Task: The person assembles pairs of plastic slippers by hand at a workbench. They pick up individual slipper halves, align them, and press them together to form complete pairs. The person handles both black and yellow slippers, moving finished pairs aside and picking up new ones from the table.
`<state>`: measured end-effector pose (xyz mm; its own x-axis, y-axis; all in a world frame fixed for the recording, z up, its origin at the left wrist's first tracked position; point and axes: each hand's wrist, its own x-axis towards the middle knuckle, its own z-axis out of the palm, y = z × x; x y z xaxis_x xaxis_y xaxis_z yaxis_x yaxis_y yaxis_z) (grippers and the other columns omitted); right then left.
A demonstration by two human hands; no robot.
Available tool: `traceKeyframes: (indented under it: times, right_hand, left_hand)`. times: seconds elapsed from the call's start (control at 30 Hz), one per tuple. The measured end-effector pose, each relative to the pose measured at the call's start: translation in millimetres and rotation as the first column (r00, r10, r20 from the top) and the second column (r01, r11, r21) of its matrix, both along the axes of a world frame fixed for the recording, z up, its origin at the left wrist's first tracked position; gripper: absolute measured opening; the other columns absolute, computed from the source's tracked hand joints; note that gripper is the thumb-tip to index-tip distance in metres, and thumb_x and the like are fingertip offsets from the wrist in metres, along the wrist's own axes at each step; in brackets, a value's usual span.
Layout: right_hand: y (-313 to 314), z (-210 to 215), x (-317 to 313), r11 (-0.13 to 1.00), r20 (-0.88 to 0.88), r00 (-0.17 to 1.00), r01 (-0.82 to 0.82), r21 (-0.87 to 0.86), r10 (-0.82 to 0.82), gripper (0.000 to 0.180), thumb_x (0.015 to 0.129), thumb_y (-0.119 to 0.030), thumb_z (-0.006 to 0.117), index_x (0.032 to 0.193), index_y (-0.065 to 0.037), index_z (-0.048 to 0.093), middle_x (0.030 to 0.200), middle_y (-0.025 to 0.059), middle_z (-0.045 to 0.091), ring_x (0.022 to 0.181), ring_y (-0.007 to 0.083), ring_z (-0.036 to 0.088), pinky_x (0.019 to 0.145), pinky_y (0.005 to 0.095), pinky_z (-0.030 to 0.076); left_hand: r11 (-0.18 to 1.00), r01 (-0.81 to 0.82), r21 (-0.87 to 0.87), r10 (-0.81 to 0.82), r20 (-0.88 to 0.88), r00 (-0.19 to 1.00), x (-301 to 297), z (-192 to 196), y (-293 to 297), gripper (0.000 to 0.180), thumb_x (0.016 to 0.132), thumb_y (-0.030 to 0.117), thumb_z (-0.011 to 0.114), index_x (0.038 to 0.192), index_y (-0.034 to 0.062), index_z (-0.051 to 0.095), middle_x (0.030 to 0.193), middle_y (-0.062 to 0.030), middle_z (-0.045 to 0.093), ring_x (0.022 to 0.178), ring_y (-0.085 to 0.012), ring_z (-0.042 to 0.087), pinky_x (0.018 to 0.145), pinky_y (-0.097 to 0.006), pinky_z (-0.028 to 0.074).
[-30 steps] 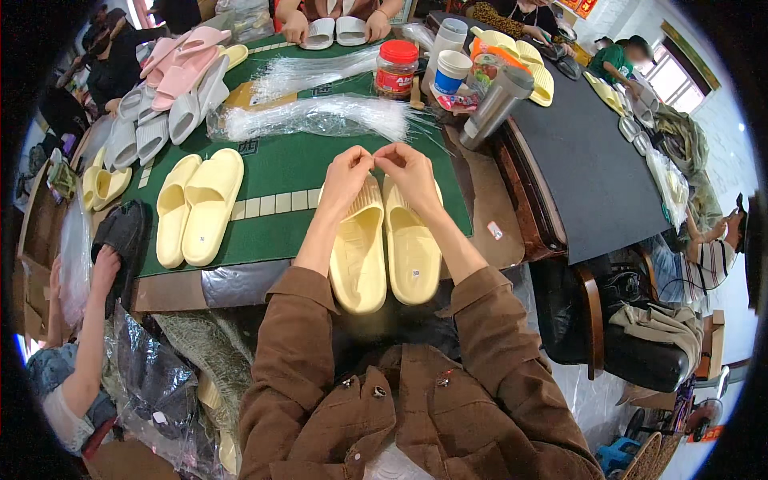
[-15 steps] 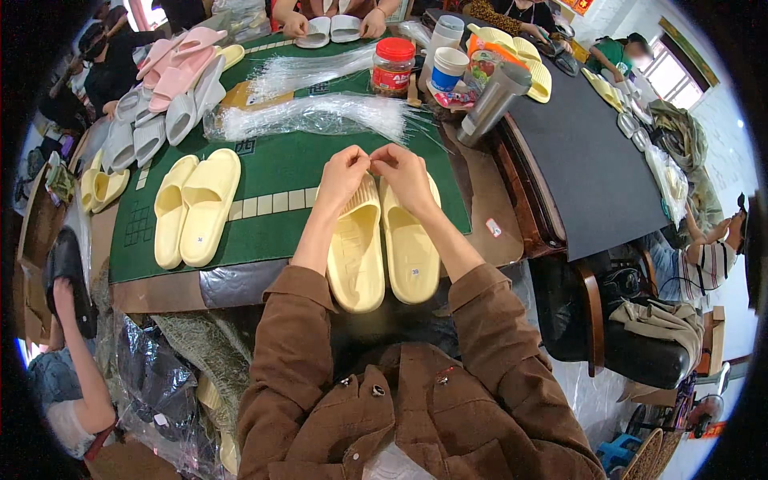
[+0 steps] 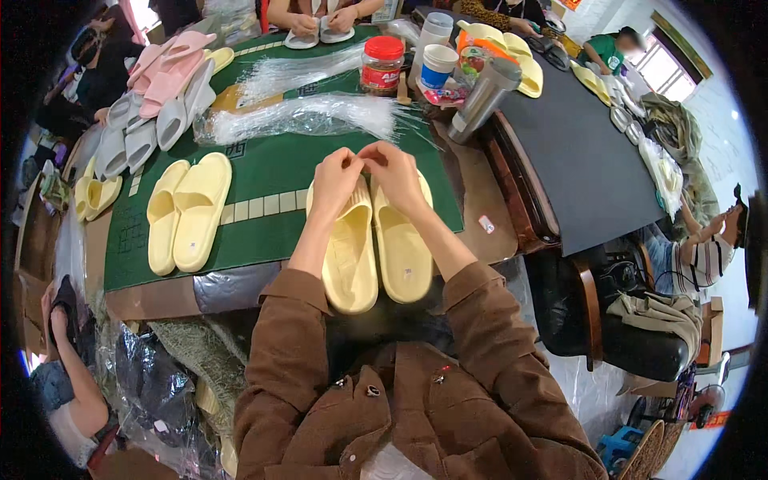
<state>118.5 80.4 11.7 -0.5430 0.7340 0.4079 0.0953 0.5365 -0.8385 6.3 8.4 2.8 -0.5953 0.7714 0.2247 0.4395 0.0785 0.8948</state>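
Two pale yellow slippers (image 3: 350, 268) lie side by side at the front edge of the table, toes pointing away from me. Over their straps my left hand (image 3: 336, 178) and my right hand (image 3: 394, 174) meet, thumbs and fingertips pinched close together. Whatever sits between the fingertips is too small and too covered to make out. Farther off lies a plastic-wrapped bundle of thin clear strands (image 3: 308, 118), with a second strand bundle (image 3: 300, 72) behind it. To the left, another pair of yellow slippers (image 3: 200, 216) rests on the green mat (image 3: 272, 232).
Pink slippers (image 3: 170, 76) and grey slippers (image 3: 140, 142) are heaped at the back left. A red-lidded jar (image 3: 382, 68), a paper cup (image 3: 438, 68) and a steel tumbler (image 3: 486, 100) stand beyond my hands. Across the table, a person's hands (image 3: 342, 18) hold grey slippers. A black chair (image 3: 640, 336) stands at right.
The view has shifted slightly, while my hands stay pinched together over the slippers. Across the table, the other person's hands have moved and the grey slippers are tilted differently.
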Motion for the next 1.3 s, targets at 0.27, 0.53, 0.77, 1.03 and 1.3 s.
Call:
traceKeyframes:
  times: [0.27, 0.53, 0.77, 1.03, 1.3]
  right_hand:
    - [14.0, -11.8, -1.3, 0.990, -0.066, 0.998, -0.002, -0.142, -0.008, 0.012, 0.081, -0.002, 0.062, 0.092, 0.004, 0.063, 0.078, 0.0129, 0.067, 0.072, 0.0179, 0.065, 0.068, 0.0313, 0.052]
    - [14.2, -10.4, -2.8, 0.966, -0.141, 0.990, -0.009, -0.260, -0.029, 0.010, 0.087, -0.005, 0.059, 0.094, 0.003, 0.057, 0.080, 0.0089, 0.065, 0.071, 0.0153, 0.064, 0.063, 0.0291, 0.051]
    - [22.7, -16.5, -2.2, 0.878, -0.355, 0.933, -0.126, -0.461, -0.052, 0.012, 0.091, -0.006, 0.056, 0.099, 0.003, 0.055, 0.088, 0.0091, 0.064, 0.076, 0.0130, 0.062, 0.069, 0.0253, 0.051]
    - [22.4, -8.1, 4.2, 0.835, -0.384, 0.920, -0.155, -0.529, -0.072, 0.013, 0.094, -0.009, 0.055, 0.104, 0.000, 0.053, 0.098, 0.0081, 0.062, 0.085, 0.0129, 0.060, 0.080, 0.0259, 0.051]
    - [21.7, 1.2, 39.2, 0.869, -0.423, 0.906, -0.213, -0.447, 0.004, 0.026, 0.093, -0.006, 0.054, 0.118, 0.001, 0.053, 0.110, 0.0097, 0.059, 0.091, 0.0157, 0.062, 0.082, 0.0277, 0.051]
  left_hand:
    - [0.958, 0.009, 0.288, 0.154, -0.539, 0.828, 27.8, 27.4, -22.5, 0.017, 0.081, 0.006, 0.061, 0.097, 0.0057, 0.059, 0.097, -0.0129, 0.055, 0.091, -0.0320, 0.057, 0.080, -0.040, 0.046]
    - [0.994, 0.071, 0.085, -0.022, -0.479, 0.878, 78.8, 31.2, -116.6, 0.018, 0.080, 0.004, 0.062, 0.098, 0.0042, 0.058, 0.096, -0.0126, 0.052, 0.092, -0.0319, 0.053, 0.079, -0.042, 0.044]
    - [0.984, 0.074, -0.159, -0.159, -0.628, 0.762, 99.0, -2.1, -122.3, 0.059, 0.080, 0.021, 0.068, 0.134, 0.0094, 0.046, 0.121, -0.0244, 0.042, 0.116, -0.0443, 0.041, 0.098, -0.058, 0.031]
    - [0.957, 0.022, -0.289, -0.191, -0.572, 0.797, 112.5, -8.6, -87.1, 0.056, 0.084, 0.020, 0.064, 0.131, -0.0013, 0.043, 0.119, -0.0280, 0.040, 0.115, -0.0454, 0.041, 0.102, -0.056, 0.029]
    - [0.987, -0.016, -0.162, -0.098, -0.667, 0.738, 109.6, -19.6, -84.5, 0.053, 0.085, 0.021, 0.060, 0.129, -0.0039, 0.046, 0.118, -0.0277, 0.044, 0.116, -0.0433, 0.044, 0.103, -0.052, 0.031]
